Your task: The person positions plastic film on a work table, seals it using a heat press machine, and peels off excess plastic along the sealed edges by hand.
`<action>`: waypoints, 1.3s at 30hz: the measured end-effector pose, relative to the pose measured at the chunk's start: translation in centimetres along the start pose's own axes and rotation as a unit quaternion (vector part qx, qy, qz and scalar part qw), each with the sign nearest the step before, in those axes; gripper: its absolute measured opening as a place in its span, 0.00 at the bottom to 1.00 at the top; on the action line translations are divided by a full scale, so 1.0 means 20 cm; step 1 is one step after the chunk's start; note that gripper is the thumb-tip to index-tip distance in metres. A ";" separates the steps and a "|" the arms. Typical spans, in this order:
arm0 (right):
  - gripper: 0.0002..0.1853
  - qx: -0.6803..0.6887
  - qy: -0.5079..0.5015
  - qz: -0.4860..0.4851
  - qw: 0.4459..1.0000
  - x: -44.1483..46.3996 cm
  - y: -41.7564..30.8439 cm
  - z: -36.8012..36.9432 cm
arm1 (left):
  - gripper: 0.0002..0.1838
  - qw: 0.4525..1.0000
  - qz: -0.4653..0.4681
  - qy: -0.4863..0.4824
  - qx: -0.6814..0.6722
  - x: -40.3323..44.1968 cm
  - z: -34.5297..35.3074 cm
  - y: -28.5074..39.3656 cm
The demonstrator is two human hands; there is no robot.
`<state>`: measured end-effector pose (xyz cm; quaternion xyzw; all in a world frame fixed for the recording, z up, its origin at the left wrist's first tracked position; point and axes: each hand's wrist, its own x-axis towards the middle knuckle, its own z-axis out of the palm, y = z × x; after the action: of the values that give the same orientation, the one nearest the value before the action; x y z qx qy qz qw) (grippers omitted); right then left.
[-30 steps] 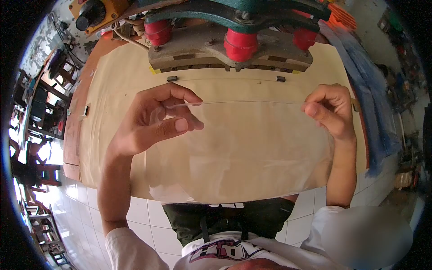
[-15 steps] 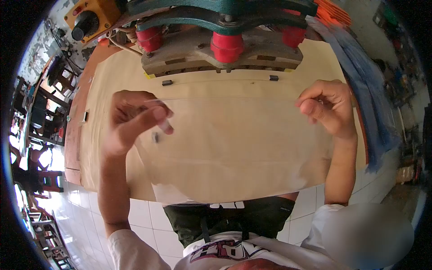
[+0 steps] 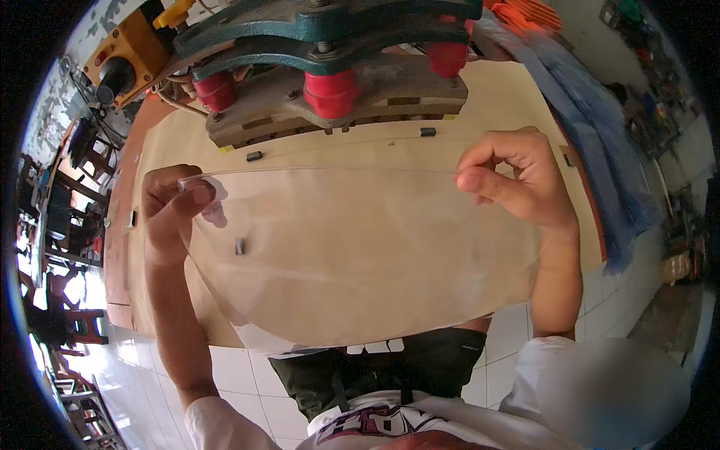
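A clear plastic sheet (image 3: 360, 247) stretches between my two hands, its far edge pulled nearly straight. At the left corner, my left hand (image 3: 178, 206) pinches that edge between thumb and fingers; some fingertips show through the plastic. My right hand (image 3: 517, 176) is closed on the right end of the same edge. The near part of the sheet hangs down toward my body, over the table's front edge. Through it I see the tan table covering (image 3: 495, 97) and a small dark block (image 3: 240, 246).
A machine head with a dark green frame (image 3: 330, 30) and red cylinders (image 3: 330, 94) stands over the table's far side. Before it lie two small dark blocks, a left one (image 3: 255, 156) and a right one (image 3: 427, 132). Blue sheeting (image 3: 600, 165) hangs at right; an orange control box (image 3: 116, 60) is upper left.
My left hand has moved left, and the sheet's far edge is now wider and tauter. My right hand has shifted slightly left. The whole view has turned a little.
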<state>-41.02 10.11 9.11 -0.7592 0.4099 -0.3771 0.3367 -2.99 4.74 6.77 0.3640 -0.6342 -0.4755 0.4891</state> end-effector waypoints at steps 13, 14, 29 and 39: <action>0.08 -0.013 -0.009 -0.035 0.999 0.00 0.03 -0.01 | 0.09 0.999 0.041 0.007 0.000 0.02 -0.06 -0.02; 0.08 -0.011 -0.007 -0.034 0.999 0.00 0.03 -0.01 | 0.09 0.999 0.042 0.008 0.000 0.02 -0.05 -0.02; 0.10 -0.015 -0.048 -0.019 0.999 0.01 0.04 0.04 | 0.06 0.996 0.031 -0.044 -0.073 -0.01 0.01 -0.06; 0.12 0.011 -0.022 -0.054 0.998 0.01 0.04 0.09 | 0.06 0.993 0.069 -0.059 -0.076 -0.01 0.05 -0.05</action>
<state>-39.72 10.06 7.68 -0.7846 0.3566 -0.3825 0.3330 -3.90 4.95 5.75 0.2525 -0.6474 -0.5083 0.5087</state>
